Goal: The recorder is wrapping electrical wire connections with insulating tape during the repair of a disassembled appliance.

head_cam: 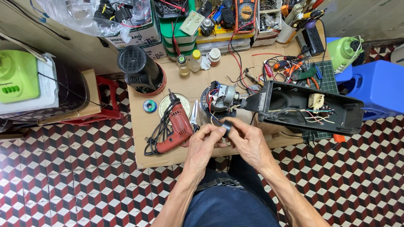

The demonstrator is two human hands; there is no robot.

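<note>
Left hand point(205, 141) and right hand point(248, 141) both pinch a small black plastic ring-shaped part point(227, 126), possibly tape, above the cardboard-covered table point(168, 157), near the exposed grey motor point(223, 98). Best grip: fingertips firm, wires untugged. Red electric drill point(179, 126) lies left.

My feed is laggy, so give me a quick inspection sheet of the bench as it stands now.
Surface: cardboard-covered bench, crowded.
Job's things: small black part pinched between both hands; open black housing with loose wires; motor assembly beside it.
Clutter: red drill, scissors, solder spool, black motor cover, small bottles, multimeter.
Grippers: left hand and right hand both grip the part.
Cables: drill cord coiled; red test leads trailing.
Surroundings: patterned tile floor, blue stool, green appliance.
</note>
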